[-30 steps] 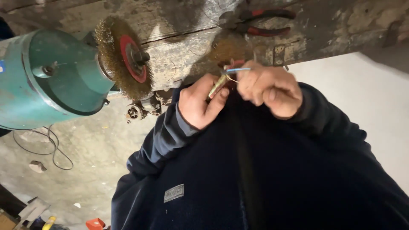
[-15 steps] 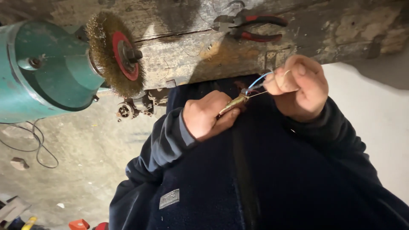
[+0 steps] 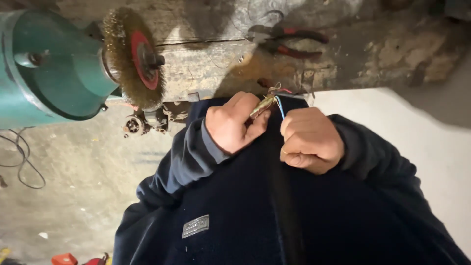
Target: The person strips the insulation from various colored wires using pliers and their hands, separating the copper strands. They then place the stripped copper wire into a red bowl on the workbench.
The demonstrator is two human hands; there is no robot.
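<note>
- Brass-coloured wire ends [image 3: 265,102] sit pinched in my left hand [image 3: 233,128], whose fingers are curled tight round them, close against my dark jacket [image 3: 235,206].
- My right hand [image 3: 310,140] is fisted round the blue wire [image 3: 279,108] just beside the left, the two hands almost touching; a red wire [image 3: 284,90] shows above my knuckles.
- To twist well, I judge I should hold the left pinch steady, turn only with the right, and keep the strands together so none splay out at the frayed tip.
- Up and to the left of my left hand is the wire brush wheel [image 3: 130,56] on the green grinder [image 3: 51,64]; I cannot tell whether it spins, so my sleeve and loose wire belong well away from it.
- Above my hands runs the worn wooden bench edge [image 3: 216,73], with red-handled pliers [image 3: 289,41] lying on it, within reach.
- Open room lies to the right of my right hand, over pale floor [image 3: 431,147]; left and below is cluttered.
</note>
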